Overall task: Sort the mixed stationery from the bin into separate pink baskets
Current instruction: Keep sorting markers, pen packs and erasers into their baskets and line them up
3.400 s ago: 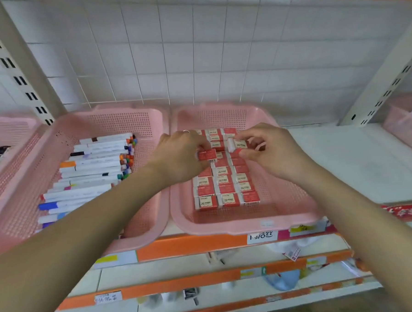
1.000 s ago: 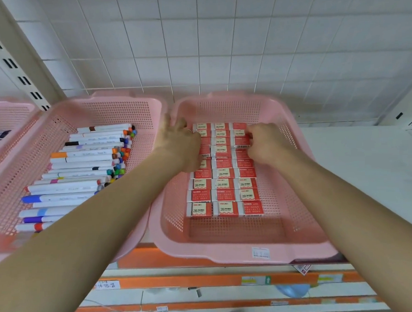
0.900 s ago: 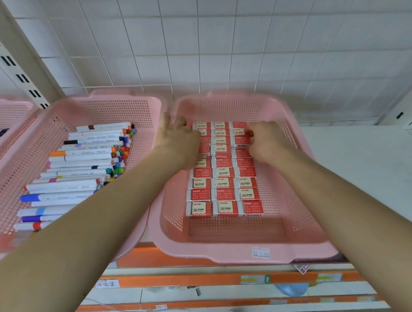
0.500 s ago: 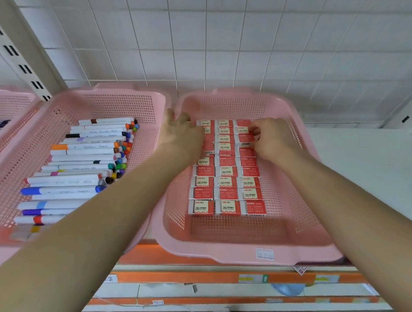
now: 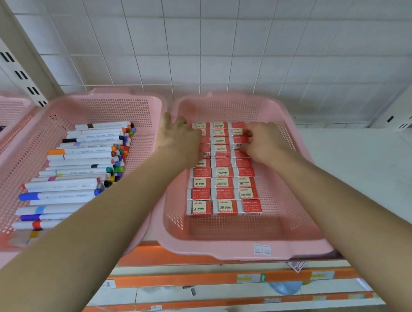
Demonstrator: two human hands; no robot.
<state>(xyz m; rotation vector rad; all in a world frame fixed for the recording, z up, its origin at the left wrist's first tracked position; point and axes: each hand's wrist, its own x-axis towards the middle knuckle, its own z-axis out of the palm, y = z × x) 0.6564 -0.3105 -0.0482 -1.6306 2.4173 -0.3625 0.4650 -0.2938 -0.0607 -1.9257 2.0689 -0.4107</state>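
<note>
Head view: well along, by the look of it. Erasers point(image 5: 222, 183) packed in three neat columns in the eraser basket point(image 5: 229, 250), beneath and nearer than the left grip point(image 5: 178, 143), spread flat on the left column and holding nothing, and the right grip point(image 5: 264, 143), curled, pinching one eraser in the right column. Markers point(image 5: 76, 167) lined up in the marker basket point(image 5: 116, 112), just beside the left grip. Bin unseen; remainder unknown.

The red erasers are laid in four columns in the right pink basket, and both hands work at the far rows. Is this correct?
Not four: the head view shows the erasers in three columns. The rest holds: they lie in the right pink basket, with the left hand and the right hand at the far rows.
</note>
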